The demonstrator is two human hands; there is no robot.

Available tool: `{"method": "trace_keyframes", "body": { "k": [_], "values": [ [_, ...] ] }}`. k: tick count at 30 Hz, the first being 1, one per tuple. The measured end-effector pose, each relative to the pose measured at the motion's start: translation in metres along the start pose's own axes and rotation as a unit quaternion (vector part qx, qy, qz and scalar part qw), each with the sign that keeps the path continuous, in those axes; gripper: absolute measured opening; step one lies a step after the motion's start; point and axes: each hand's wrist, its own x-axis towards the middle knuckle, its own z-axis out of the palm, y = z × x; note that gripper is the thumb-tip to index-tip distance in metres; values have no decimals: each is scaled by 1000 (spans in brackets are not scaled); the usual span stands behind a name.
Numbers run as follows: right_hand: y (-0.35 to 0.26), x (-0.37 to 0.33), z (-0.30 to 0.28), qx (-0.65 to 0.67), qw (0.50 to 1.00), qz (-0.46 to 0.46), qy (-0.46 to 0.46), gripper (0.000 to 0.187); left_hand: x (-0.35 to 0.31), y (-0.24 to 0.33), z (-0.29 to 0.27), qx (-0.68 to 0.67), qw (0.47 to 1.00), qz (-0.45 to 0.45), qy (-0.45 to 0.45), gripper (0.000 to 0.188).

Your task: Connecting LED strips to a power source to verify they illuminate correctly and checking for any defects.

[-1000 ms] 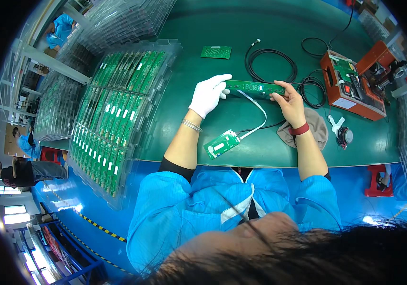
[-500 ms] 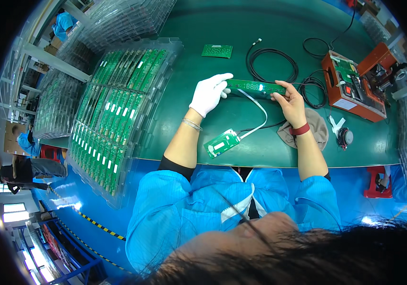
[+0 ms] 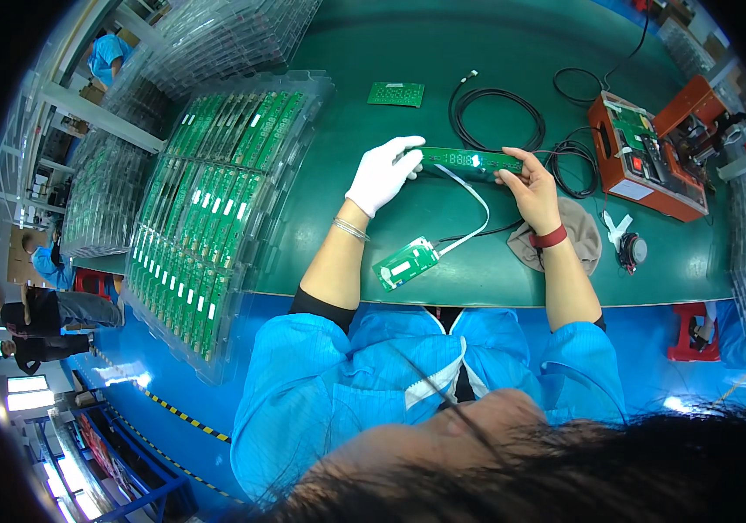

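A long narrow green circuit board [image 3: 451,159] with lit display digits is held up between my two hands over the green table. My left hand [image 3: 382,173], in a white glove, grips its left end between thumb and fingers. Bare, with a red band at the wrist, my right hand [image 3: 530,184] pinches the board's right end. From the board a white cable [image 3: 481,209] curves down to a smaller green circuit board [image 3: 405,264] lying nearer to me. A third green circuit board [image 3: 396,94] lies farther off on the table.
Clear trays of green boards [image 3: 216,205] stand at the left, with stacked trays behind. A coiled black cable [image 3: 499,98], an orange test fixture [image 3: 643,161], a brown cloth cap [image 3: 578,228] and a small round speaker-like part [image 3: 633,251] lie to the right. Other people are in the left background.
My hands and the lit board stay almost where they were. My left thumb and fingers have shifted slightly at the board's end. In the left background another person has come into view.
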Motion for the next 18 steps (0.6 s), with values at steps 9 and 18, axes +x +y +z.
{"method": "trace_keyframes", "body": {
  "k": [9,18],
  "values": [
    [-2,-1,0,-26,1000,3,-4,40,3,-10,6,142,988,42,41,23],
    [-1,-2,1,-13,1000,-4,-12,38,4,-15,6,182,979,73,64,24]
  ]
}}
